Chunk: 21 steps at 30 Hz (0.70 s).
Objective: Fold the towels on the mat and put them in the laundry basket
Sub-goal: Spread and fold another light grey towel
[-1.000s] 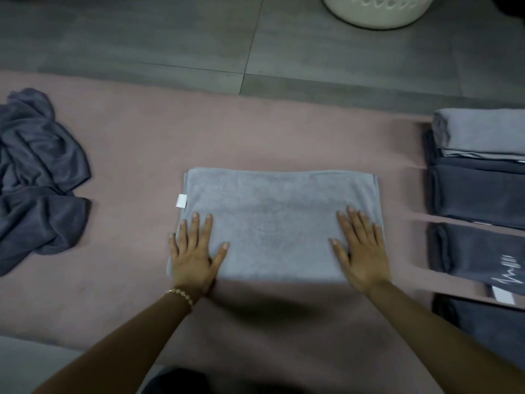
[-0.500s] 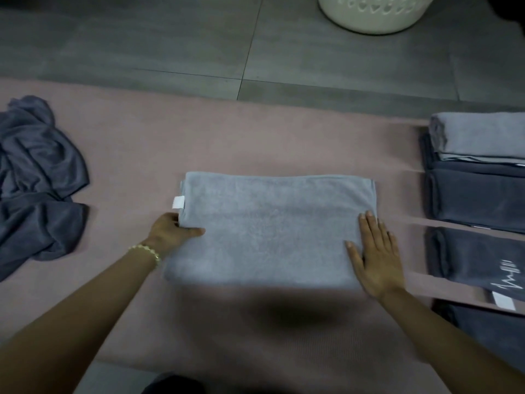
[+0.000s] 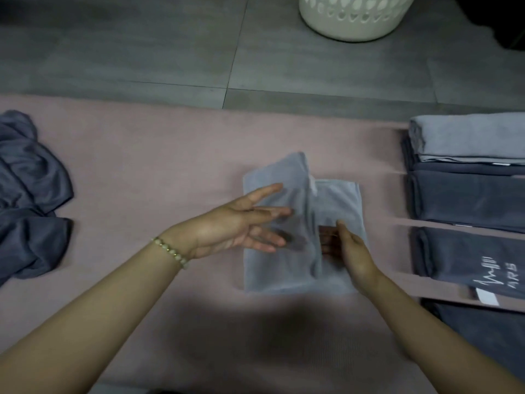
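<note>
Over it goes: the light grey terry towel, a wide rectangle 0.5 s ago, now lies doubled at the pink mat's middle, left hand released above it, right hand at the flap, grip unclear, nearly ready for the white perforated laundry basket.

The laundry basket is chopped off by the top edge. Right hand fingers hide under the light towel flap, left hand is motion-blurred.

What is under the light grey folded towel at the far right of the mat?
A dark grey towel; only its left and near edges show. The rest is covered.
</note>
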Each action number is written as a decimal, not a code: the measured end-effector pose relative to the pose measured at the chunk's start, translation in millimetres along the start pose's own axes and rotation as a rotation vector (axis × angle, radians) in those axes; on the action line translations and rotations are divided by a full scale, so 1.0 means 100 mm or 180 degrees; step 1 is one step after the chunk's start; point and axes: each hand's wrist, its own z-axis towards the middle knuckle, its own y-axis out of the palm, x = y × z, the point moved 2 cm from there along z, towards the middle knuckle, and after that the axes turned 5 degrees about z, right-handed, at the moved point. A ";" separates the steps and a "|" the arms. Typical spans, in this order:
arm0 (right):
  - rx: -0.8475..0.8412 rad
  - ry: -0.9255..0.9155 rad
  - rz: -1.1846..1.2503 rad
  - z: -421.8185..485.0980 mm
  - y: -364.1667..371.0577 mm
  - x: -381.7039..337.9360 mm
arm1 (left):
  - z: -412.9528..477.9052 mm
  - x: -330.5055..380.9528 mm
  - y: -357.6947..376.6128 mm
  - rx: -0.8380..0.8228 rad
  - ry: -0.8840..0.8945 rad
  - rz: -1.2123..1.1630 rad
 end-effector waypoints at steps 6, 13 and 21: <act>0.0089 0.0373 -0.0408 0.09 0.16 -0.04 | 0.31 -0.49 -0.07 0.1109 0.0440 0.2772; 0.0801 -0.1300 -0.0924 -0.02 0.16 0.02 | 0.57 -0.80 0.14 0.1328 0.0570 0.4297; 0.1170 -0.1239 -0.1064 0.08 -0.64 0.10 | 1.22 -0.57 0.36 0.1077 0.1000 0.4776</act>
